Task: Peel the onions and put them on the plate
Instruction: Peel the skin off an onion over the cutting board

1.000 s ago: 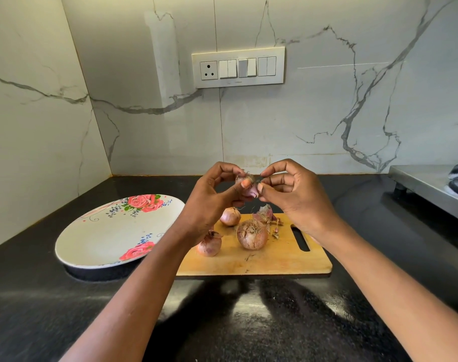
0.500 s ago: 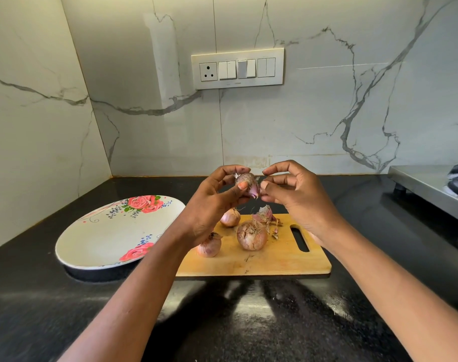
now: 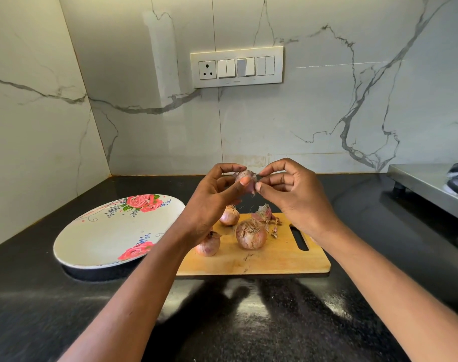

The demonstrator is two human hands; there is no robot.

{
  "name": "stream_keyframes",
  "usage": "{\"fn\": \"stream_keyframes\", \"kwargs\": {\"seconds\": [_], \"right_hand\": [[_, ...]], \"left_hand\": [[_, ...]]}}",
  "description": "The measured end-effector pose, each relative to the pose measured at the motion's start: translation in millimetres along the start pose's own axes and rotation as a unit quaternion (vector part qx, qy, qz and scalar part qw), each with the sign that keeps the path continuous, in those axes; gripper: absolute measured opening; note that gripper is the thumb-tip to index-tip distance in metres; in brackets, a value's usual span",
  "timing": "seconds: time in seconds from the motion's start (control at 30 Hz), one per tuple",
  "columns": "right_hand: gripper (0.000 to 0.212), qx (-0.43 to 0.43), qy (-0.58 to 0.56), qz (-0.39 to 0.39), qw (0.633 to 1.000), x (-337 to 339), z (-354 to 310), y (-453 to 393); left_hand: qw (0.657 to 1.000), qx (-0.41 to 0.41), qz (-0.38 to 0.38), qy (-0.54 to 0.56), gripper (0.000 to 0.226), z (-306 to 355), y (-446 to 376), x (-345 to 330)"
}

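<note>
My left hand (image 3: 212, 202) holds a small pinkish onion (image 3: 244, 176) in the air above the wooden cutting board (image 3: 280, 259), thumb and fingers curled round it. My right hand (image 3: 295, 197) pinches the dry skin at the onion's right side. Three unpeeled onions lie on the board: a small one (image 3: 230, 215) at the back, one (image 3: 208, 244) at the left partly behind my left wrist, and a bigger one (image 3: 250, 234) in the middle. A white oval plate (image 3: 102, 239) with red roses sits left of the board, with nothing on it.
Loose onion skins (image 3: 265, 214) lie on the board behind the big onion. The counter (image 3: 222, 322) is black and glossy. A steel stand (image 3: 431, 189) occupies the right edge. A switch panel (image 3: 237, 66) is on the marble wall behind.
Both hands have lifted the held onion slightly higher, and the right fingers have shifted their pinch on its skin. The onions on the board have not moved.
</note>
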State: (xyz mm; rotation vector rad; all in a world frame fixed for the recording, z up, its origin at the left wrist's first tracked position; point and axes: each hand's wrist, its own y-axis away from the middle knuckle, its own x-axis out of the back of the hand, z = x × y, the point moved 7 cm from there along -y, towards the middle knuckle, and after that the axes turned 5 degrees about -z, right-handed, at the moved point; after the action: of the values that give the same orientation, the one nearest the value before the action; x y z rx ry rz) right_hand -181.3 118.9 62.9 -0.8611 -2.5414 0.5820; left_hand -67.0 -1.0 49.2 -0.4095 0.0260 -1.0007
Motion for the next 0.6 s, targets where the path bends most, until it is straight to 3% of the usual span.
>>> {"fn": "stream_keyframes", "kwargs": {"seconds": [0.13,0.4,0.6], "right_hand": [[0.020,0.027,0.011,-0.020,0.999,-6,-5,3],[0.018,0.041,0.012,0.000,0.999,-4,-7,1],[0.015,-0.012,-0.108,0.030,0.994,-2,6,-1]], "left_hand": [[1.000,-0.013,0.018,0.000,0.048,0,0,3],[0.997,-0.007,-0.008,0.077,0.039,-1,0,2],[0.992,-0.005,-0.014,0.122,0.037,1,-1,0]]}}
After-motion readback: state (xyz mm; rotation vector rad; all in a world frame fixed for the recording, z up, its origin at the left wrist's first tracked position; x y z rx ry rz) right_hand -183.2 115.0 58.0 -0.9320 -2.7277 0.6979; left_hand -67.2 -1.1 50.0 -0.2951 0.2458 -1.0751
